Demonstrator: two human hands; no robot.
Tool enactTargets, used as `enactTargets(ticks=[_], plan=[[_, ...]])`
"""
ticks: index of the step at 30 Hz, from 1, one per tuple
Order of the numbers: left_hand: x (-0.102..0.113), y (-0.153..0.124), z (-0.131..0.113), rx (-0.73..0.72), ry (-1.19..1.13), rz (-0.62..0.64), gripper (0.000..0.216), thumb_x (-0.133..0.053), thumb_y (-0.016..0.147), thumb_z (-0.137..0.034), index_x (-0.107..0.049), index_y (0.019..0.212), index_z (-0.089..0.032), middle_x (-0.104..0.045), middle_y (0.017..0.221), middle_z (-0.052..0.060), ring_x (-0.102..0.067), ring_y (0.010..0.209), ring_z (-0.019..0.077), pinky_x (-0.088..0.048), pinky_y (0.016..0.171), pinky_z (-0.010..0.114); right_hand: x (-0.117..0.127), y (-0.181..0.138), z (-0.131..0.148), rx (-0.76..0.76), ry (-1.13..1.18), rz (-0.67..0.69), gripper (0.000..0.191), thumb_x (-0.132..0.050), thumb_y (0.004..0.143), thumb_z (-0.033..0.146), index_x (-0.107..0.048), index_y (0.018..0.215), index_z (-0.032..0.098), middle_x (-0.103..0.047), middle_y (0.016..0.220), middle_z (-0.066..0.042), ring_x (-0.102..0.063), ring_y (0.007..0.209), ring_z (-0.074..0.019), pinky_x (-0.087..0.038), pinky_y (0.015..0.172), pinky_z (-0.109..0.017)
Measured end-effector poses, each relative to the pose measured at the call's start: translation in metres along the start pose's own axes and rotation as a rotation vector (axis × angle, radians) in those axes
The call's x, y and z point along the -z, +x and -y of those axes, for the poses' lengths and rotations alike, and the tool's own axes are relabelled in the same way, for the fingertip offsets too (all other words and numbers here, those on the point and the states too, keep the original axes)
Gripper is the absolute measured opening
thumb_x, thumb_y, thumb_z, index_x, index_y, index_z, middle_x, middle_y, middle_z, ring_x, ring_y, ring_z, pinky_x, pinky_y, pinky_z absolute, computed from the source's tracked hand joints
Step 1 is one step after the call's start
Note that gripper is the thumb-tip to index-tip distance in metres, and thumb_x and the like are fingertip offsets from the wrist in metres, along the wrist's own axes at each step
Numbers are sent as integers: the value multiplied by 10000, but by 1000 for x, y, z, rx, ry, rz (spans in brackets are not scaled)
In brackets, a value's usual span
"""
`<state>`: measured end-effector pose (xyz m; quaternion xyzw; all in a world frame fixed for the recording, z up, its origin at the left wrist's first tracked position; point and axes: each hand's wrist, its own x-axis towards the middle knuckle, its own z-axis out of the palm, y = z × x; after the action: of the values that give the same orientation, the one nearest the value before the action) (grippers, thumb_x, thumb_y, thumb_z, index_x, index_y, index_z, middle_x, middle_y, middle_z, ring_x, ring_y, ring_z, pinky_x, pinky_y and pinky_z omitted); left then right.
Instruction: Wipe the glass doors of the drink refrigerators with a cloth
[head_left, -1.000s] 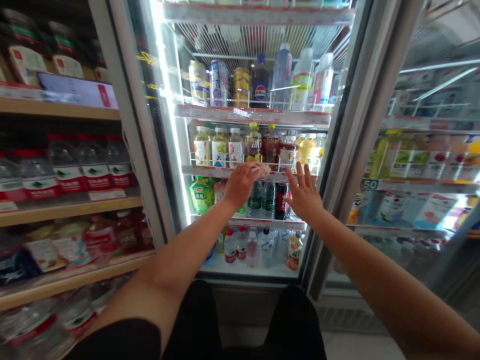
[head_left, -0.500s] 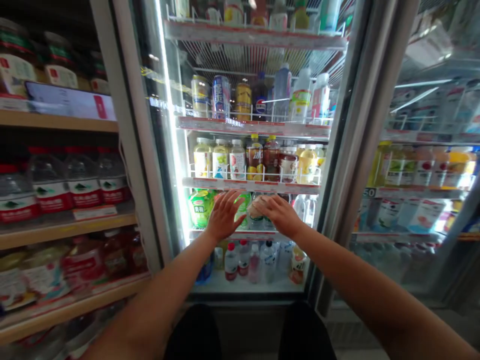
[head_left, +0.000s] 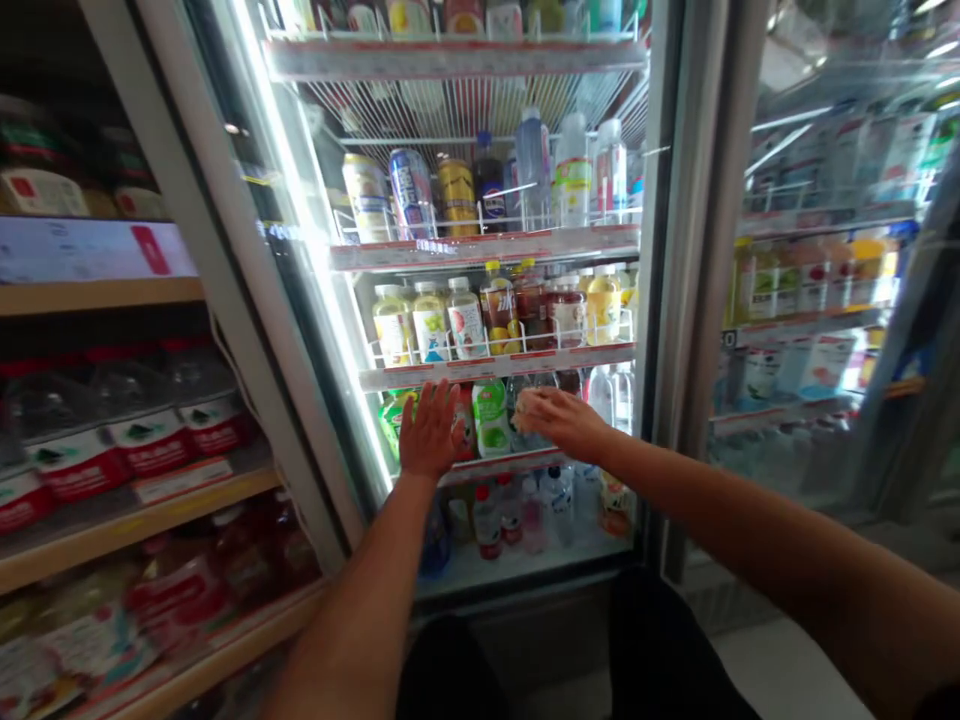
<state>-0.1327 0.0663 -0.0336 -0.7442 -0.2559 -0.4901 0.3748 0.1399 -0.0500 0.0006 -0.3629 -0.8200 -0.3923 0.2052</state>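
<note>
Reaching both bare arms toward a glass-fronted drinks cooler [head_left: 690, 250] — spreading the left hand [head_left: 431, 432] wide, turning its palm toward the glass and covering part of the row of drinks behind. Folding the right hand [head_left: 561, 420] narrow over a crumpled pale cloth [head_left: 523, 408], holding the cloth under the fingertips, near the glass and below the middle shelf edge [head_left: 495, 366]. Leaving contact between the glass and either hand too unclear to tell. Seeing a green-and-white bottle [head_left: 491, 418] inside, between the two hands, and a green package [head_left: 390, 425] just beside the left hand. Looking higher to a yellow-capped dark bottle [head_left: 501, 312] among pale juice bottles [head_left: 466, 318], then, one shelf up, to a gold can [head_left: 457, 195] beside a blue can [head_left: 411, 195], near a blue-capped cola bottle [head_left: 490, 180]. Spotting red-capped bottles [head_left: 487, 525] on the cooler's lowest level — and facing, at the left, a wooden-edged rack [head_left: 127, 535] of red-labelled water bottles [head_left: 150, 445].
</note>
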Motion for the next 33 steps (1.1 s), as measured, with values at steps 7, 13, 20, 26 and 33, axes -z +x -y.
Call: enactTargets(ticks=[7,13,20,26,33], plan=[[1,-1,0,1,29,-11,675,-484,950,-302,-210,1566,-273,-389,1550,80,-280,1481,264,-185,1240,525,-8,10,13,-82,29,-75,336,-504,954,137,-659,1239,221,-562,1396,-110,-470,1272,-258,-470,1040,-453],[0,0,0,-14,41,-18,697,-506,945,-305,-198,1569,-266,-382,1554,76,-227,1498,254,-168,1246,506,-18,4,28,47,71,92,409,-604,899,206,-609,1306,169,-500,1476,-125,-422,1335,-294,-457,1051,-470],[-1,0,0,10,2,-16,673,-500,955,-319,-213,1564,-285,-376,1558,73,-237,1495,261,-163,1244,521,-23,-7,28,-1,67,5,354,-495,952,136,-628,1279,161,-532,1445,-130,-435,1329,-252,-437,1078,-445],[-3,0,1,-1,24,-21,676,-507,956,-326,-215,1564,-272,-358,1566,66,-197,1507,249,-145,1250,498,-12,13,11,-20,49,-117,411,-463,964,131,-567,1360,156,-551,1431,-114,-439,1327,-263,-429,1082,-440],[-3,-1,2,-20,57,-31,671,-509,959,-332,-225,1562,-254,-344,1570,71,-195,1507,248,-129,1251,475,-3,24,5,3,57,-117,441,-482,959,127,-540,1393,178,-547,1442,-120,-433,1346,-261,-415,1101,-465]])
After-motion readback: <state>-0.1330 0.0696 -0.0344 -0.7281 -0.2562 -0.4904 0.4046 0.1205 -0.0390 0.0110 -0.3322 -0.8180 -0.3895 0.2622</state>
